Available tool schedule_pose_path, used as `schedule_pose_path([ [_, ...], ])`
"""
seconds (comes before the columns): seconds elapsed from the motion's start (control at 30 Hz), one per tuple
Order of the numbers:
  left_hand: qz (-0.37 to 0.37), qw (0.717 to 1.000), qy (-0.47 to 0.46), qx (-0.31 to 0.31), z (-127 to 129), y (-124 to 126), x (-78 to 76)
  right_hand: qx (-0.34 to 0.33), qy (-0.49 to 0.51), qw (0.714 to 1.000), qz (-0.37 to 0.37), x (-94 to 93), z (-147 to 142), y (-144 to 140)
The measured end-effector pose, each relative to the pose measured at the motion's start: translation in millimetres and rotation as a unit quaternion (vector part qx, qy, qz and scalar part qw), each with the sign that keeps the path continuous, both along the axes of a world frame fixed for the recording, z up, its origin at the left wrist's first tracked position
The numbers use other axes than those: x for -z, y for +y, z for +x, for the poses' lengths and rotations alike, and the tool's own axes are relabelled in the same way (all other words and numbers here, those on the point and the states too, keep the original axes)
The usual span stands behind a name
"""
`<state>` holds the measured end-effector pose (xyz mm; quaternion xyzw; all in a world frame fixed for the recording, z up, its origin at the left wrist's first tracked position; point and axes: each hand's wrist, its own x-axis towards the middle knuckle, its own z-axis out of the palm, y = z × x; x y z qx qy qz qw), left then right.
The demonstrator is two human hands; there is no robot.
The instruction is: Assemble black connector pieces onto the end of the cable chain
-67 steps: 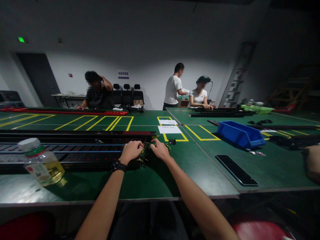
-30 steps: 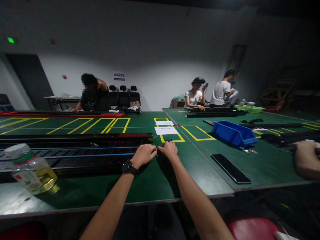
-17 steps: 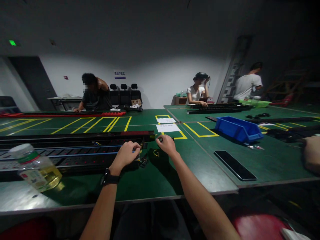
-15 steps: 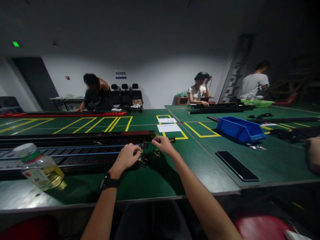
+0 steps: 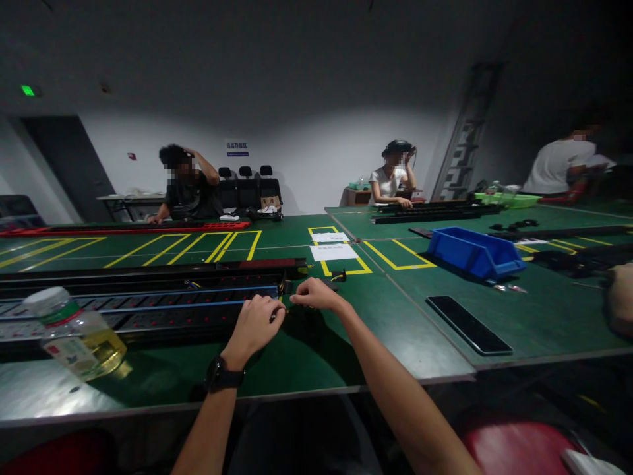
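Both hands drawn together, left hand [image 5: 254, 323], right hand [image 5: 312, 294], pinching wire ends [image 5: 285, 305] by black strip [image 5: 148, 310]

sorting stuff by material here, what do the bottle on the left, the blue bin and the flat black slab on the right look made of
Bottle: clear plastic, by the look; yellow liquid shows through, pale cap, printed label.
Blue bin: likely moulded plastic; uniform matte blue, thick rounded rim.
Flat black slab: glossy, glass-like top that reflects light; possibly a phone, unsure.
All rest on the green table, a dull mat-like surface.
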<state>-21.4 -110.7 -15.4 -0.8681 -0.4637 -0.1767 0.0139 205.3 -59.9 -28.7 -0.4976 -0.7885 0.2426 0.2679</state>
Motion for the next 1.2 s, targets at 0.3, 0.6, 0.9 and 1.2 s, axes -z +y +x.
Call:
schedule_pose_path([
  [0.3, 0.076, 0.995, 0.046, -0.045, 17, -8, 11.2, 0.244, -0.136, 0.96, 0.036, -6.9, 8, -3],
  [0.6, 0.084, 0.991, 0.031, -0.097, 19, -14, 11.8, 0.289, -0.166, 0.943, 0.014, -9.6, 7, -6],
  [0.9, 0.08, 0.993, 0.049, -0.075, 23, -17, 12.1, 0.336, -0.161, 0.928, 0.008, -7.1, 14, -4],
  [1.2, 0.094, 0.989, 0.06, -0.102, 23, -18, 14.2, 0.356, -0.16, 0.921, -0.002, -9.2, 17, -5],
])
